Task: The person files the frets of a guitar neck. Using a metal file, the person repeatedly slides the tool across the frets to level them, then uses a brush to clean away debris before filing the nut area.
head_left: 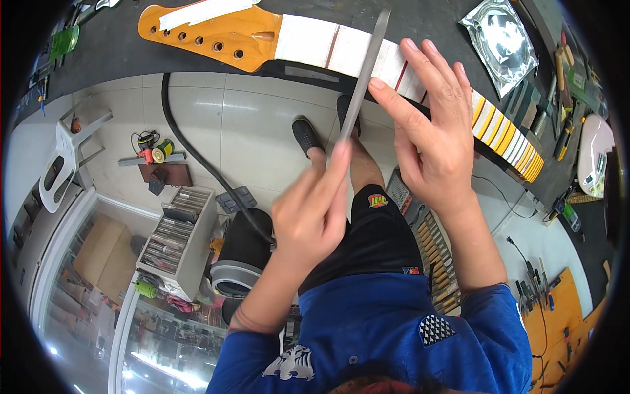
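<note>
A guitar neck (pixel 335 45) lies along the bench edge. White tape strips cover its fretboard between the frets, and its amber headstock (pixel 210 37) points left. My left hand (pixel 312 207) is closed round the lower end of a long flat metal file (pixel 365 79). The file slants up across the taped fretboard and looks smeared by motion. My right hand (pixel 433 108) has its fingers stretched and spread over the neck, right of the file. One fingertip is close beside the file; whether they touch I cannot tell.
White paper (pixel 207 11) lies over the headstock. A clear plastic packet (pixel 502 46) and several hand tools (pixel 561 131) sit at the right of the bench. Below are a black hose (pixel 190 157), a tool rack (pixel 177 240) and a white plastic stool (pixel 62 161).
</note>
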Motion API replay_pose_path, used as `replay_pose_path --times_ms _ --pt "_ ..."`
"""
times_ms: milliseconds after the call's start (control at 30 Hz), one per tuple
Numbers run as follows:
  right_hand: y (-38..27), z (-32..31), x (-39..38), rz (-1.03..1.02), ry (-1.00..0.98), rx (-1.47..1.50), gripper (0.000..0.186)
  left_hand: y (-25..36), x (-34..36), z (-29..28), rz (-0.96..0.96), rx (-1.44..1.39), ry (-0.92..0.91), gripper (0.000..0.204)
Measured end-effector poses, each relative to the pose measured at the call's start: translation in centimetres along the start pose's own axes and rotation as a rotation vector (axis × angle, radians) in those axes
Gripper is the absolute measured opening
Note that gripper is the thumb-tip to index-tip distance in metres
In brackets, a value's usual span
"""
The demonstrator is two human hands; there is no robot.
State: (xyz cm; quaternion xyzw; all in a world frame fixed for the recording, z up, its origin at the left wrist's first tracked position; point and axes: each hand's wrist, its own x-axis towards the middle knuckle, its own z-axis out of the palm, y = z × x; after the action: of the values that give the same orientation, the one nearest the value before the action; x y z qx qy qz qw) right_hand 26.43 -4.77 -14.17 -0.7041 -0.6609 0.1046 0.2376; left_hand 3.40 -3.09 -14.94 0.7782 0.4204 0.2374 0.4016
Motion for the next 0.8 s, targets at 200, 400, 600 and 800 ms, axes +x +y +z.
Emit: replay_pose_path --times_ms 200,400,600,800 --pt "0.3 -0.3 0.1 0.000 -0.002 -0.015 0.068 -0.3 2.0 0.8 0.053 -0.020 0.026 0.063" --pt "0.3 -0.4 0.0 -0.014 -0.004 -0.003 0.069 -2.0 -7.4 -0.8 0.067 0.055 0.038 0.065" --pt "0.4 -0.3 -0.2 -0.024 -0.006 0.015 0.071 -2.4 -6.8 -0.4 0.096 0.078 0.049 0.065" --pt "0.3 -0.5 -0.1 -0.017 -0.016 -0.003 0.072 -1.9 -6.2 -0.3 0.071 0.109 0.039 0.066"
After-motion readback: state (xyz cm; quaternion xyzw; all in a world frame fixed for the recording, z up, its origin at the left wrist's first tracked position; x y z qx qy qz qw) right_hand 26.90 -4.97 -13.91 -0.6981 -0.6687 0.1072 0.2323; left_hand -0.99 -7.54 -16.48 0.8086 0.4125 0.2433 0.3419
